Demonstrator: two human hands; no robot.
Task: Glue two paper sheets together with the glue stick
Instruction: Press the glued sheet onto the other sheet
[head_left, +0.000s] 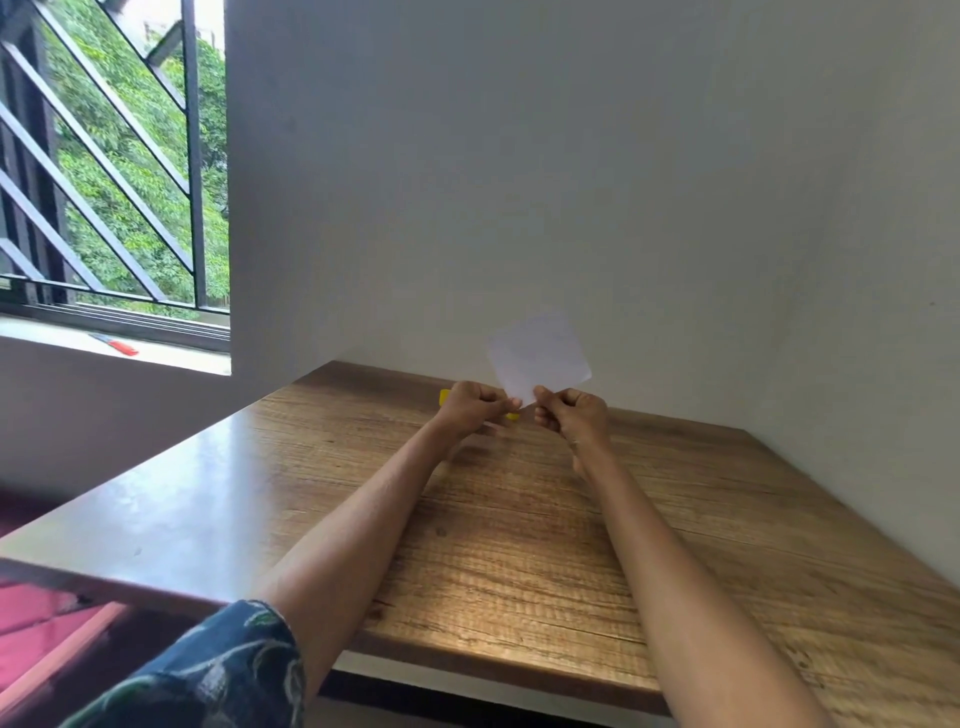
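A small white paper sheet (540, 356) is held up above the far part of the wooden table (519, 545), tilted like a diamond against the wall. My left hand (475, 408) and my right hand (571, 415) both pinch its lowest corner, fingertips almost meeting. I cannot tell whether this is one sheet or two pressed together. A yellow object (445, 397), perhaps the glue stick, lies on the table behind my left hand and is mostly hidden by it; a yellow bit shows at its fingertips too.
The table stands in a corner, with grey walls behind and to the right. A barred window is at the left, and a red-handled tool (117, 344) lies on its sill. The table's left edge drops to a pink floor.
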